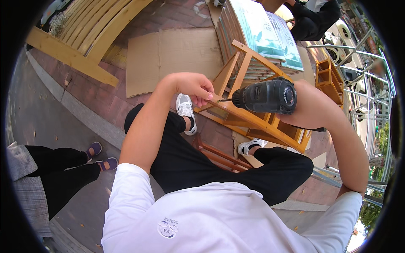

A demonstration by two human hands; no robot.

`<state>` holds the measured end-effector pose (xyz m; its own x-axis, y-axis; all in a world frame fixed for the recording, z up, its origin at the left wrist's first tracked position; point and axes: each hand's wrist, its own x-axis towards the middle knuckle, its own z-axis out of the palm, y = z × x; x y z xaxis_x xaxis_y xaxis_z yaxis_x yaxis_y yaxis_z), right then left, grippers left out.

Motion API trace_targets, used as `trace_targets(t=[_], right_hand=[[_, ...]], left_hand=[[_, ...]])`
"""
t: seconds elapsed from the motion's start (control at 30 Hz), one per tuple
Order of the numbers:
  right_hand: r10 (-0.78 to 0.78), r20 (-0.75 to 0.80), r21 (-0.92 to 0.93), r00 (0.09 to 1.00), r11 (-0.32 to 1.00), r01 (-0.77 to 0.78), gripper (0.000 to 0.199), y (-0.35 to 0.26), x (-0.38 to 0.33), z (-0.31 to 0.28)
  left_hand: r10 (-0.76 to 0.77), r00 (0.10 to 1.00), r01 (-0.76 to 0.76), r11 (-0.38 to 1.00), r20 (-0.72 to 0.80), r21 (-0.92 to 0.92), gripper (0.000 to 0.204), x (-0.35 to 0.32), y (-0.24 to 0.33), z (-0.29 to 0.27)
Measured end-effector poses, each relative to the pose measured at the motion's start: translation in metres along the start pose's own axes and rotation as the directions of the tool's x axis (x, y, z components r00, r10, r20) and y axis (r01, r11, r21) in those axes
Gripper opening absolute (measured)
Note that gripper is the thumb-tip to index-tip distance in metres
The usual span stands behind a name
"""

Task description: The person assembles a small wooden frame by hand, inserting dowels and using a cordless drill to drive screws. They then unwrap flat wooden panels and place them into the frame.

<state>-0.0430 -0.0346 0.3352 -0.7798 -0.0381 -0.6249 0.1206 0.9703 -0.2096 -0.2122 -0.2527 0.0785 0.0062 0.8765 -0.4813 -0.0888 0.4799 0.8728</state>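
My right hand (304, 106) grips a black power drill (265, 96), its bit pointing left at a light wooden frame (253, 122) that lies tilted on the ground between my feet. My left hand (195, 87) pinches something small, a screw as far as I can tell, at the drill's tip and against a rail of the frame. The drill body hides most of my right hand. I sit with legs apart in black trousers and white shoes (184, 110).
A flat cardboard sheet (168, 55) lies on the brick paving ahead. A stack of boards with printed tops (261, 38) stands behind the frame. Another small wooden frame (328, 76) is at right. A person's legs (63, 164) are at left; another person crouches at top right (314, 17).
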Motion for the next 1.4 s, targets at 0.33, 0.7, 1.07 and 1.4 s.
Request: trace_targets(t=[0.33, 0.7, 1.07, 1.4], right_hand=[[-0.032, 0.191, -0.693, 0.981, 0.704, 0.158, 0.017, -0.106, 0.044, -0.047], [-0.053, 0.108, -0.184, 0.993, 0.980, 0.072, 0.031, -0.007, 0.030, -0.034], [-0.006, 0.147, -0.483, 0.989, 0.872, 0.078, 0.021, -0.050, 0.034, -0.031], [-0.065, 0.118, -0.412, 0.991, 0.905, 0.108, 0.019, -0.034, 0.039, -0.032]], left_hand=[[0.636, 0.771, -0.636, 0.771, -0.023, -0.006, 0.022, 0.003, -0.025, -0.005], [-0.036, 0.998, 0.034, 0.999, 0.053, 0.041, 0.021, 0.001, 0.005, -0.005], [0.171, 0.982, -0.183, 0.958, 0.074, 0.221, 0.022, 0.004, -0.001, -0.014], [-0.055, 0.997, 0.048, 0.991, 0.051, 0.126, 0.023, -0.001, 0.013, -0.007]])
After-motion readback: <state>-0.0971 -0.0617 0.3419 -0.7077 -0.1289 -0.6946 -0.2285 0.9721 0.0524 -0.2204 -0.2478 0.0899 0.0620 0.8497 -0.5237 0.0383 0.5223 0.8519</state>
